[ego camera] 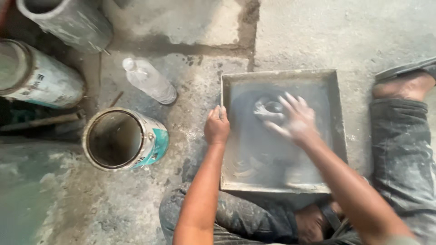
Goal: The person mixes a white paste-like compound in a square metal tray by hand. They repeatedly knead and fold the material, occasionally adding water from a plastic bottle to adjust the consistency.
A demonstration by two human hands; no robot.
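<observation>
A square grey metal tray coated with wet grey cement slurry lies flat on the concrete floor in front of me. My left hand grips the tray's left rim, fingers curled over the edge. Spread flat and blurred, my right hand presses into the slurry near the tray's middle, fingers splayed and smeared grey. Swirl marks show in the slurry beside the fingertips.
An open tin can stands left of the tray. A clear plastic bottle lies behind it. Two larger dusty cans lie at the upper left. My knees and sandalled foot flank the tray.
</observation>
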